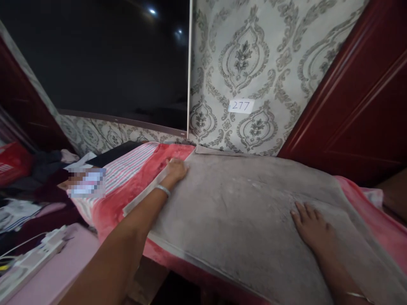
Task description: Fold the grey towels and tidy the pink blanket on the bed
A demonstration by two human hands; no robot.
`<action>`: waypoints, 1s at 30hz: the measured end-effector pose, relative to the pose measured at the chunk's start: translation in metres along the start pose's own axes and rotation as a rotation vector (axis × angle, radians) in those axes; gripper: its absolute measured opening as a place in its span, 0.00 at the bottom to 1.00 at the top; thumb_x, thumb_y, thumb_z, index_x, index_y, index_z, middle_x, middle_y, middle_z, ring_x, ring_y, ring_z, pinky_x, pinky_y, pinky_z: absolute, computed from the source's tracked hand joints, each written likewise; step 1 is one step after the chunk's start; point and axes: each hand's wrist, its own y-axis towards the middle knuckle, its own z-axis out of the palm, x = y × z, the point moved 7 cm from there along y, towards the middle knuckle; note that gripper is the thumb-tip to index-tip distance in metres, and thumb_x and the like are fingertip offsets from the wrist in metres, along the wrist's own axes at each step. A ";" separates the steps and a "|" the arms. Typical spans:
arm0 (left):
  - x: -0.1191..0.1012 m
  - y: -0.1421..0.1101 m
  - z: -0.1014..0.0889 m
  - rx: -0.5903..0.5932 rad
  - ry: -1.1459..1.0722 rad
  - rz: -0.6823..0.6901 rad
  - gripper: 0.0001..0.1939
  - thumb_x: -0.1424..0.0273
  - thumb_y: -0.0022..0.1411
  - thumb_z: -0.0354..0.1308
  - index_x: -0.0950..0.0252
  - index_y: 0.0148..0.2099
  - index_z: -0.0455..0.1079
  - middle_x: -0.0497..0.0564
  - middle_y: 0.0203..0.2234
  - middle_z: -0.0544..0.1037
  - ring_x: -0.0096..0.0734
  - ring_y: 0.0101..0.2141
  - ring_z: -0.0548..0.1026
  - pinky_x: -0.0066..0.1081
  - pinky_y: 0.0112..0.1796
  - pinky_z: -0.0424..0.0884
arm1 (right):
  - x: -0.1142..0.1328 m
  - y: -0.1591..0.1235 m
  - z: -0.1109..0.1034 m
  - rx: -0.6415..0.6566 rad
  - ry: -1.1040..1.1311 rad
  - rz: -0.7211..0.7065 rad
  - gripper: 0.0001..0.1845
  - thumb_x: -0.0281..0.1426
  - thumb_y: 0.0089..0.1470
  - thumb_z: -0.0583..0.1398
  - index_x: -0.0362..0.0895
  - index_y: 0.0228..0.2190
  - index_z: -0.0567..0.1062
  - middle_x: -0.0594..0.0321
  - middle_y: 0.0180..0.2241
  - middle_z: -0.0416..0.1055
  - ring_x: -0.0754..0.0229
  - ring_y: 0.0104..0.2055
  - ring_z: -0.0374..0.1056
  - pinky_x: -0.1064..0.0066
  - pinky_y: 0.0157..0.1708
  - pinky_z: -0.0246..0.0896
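Observation:
A large grey cloth lies spread over a table, on top of a red, pink and striped cover. At the grey cloth's left edge is my left hand, with its fingers curled and closed on that edge; the fingertips are partly hidden. My right hand rests flat on the right part of the same cloth, fingers spread and holding nothing. Faint creases run through the cloth near my right hand, and its far edge is folded a little by the wall.
Behind the table stand a black television screen and a patterned wall with a paper label reading 277. A dark red wooden panel rises at right. On the left lie a power strip, heaped clothes and a red bag.

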 end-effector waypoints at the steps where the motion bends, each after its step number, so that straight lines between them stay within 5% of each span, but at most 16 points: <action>1: -0.015 0.002 0.003 0.001 -0.005 0.062 0.33 0.54 0.72 0.39 0.64 0.73 0.55 0.63 0.73 0.51 0.56 0.72 0.44 0.65 0.66 0.36 | 0.001 0.000 -0.001 0.001 -0.013 0.004 0.41 0.50 0.64 0.36 0.45 0.67 0.62 0.51 0.70 0.52 0.38 0.70 0.49 0.35 0.63 0.48; 5: -0.051 0.004 0.023 0.078 -0.043 0.253 0.32 0.52 0.72 0.42 0.54 0.73 0.53 0.51 0.73 0.53 0.44 0.72 0.47 0.52 0.68 0.42 | 0.004 -0.001 -0.005 0.010 -0.058 0.007 0.38 0.47 0.65 0.37 0.45 0.68 0.61 0.52 0.70 0.53 0.41 0.71 0.49 0.38 0.64 0.48; 10: -0.047 0.011 0.030 0.091 -0.065 0.257 0.32 0.53 0.72 0.40 0.56 0.74 0.52 0.52 0.73 0.52 0.44 0.72 0.48 0.52 0.68 0.44 | 0.005 -0.002 -0.009 0.005 -0.087 0.017 0.36 0.46 0.67 0.38 0.47 0.68 0.61 0.54 0.71 0.52 0.43 0.71 0.48 0.39 0.64 0.48; 18: -0.023 0.003 0.006 0.010 -0.005 -0.064 0.35 0.53 0.71 0.38 0.65 0.72 0.55 0.66 0.71 0.54 0.60 0.70 0.51 0.69 0.63 0.45 | 0.006 -0.006 -0.015 -0.004 -0.054 0.009 0.35 0.46 0.67 0.39 0.49 0.68 0.60 0.52 0.70 0.53 0.41 0.71 0.48 0.37 0.63 0.48; 23: -0.025 -0.033 0.011 0.162 -0.002 0.185 0.36 0.48 0.71 0.37 0.59 0.74 0.51 0.59 0.74 0.48 0.56 0.72 0.45 0.64 0.65 0.43 | 0.008 -0.013 -0.024 0.049 -0.045 0.045 0.36 0.47 0.68 0.39 0.45 0.68 0.59 0.51 0.71 0.51 0.40 0.71 0.45 0.38 0.64 0.46; 26: -0.006 -0.068 0.019 0.173 0.002 0.324 0.36 0.48 0.72 0.38 0.55 0.75 0.47 0.54 0.74 0.46 0.51 0.73 0.43 0.60 0.67 0.40 | 0.013 -0.018 -0.031 0.081 -0.009 0.035 0.38 0.48 0.68 0.37 0.42 0.68 0.59 0.47 0.71 0.50 0.39 0.72 0.43 0.36 0.65 0.43; 30: 0.042 -0.095 0.022 0.077 -0.012 0.239 0.34 0.51 0.74 0.35 0.58 0.76 0.44 0.55 0.75 0.45 0.47 0.73 0.42 0.54 0.68 0.40 | 0.017 -0.024 -0.038 0.100 0.026 0.057 0.41 0.49 0.66 0.36 0.39 0.69 0.58 0.46 0.71 0.48 0.40 0.72 0.41 0.38 0.66 0.39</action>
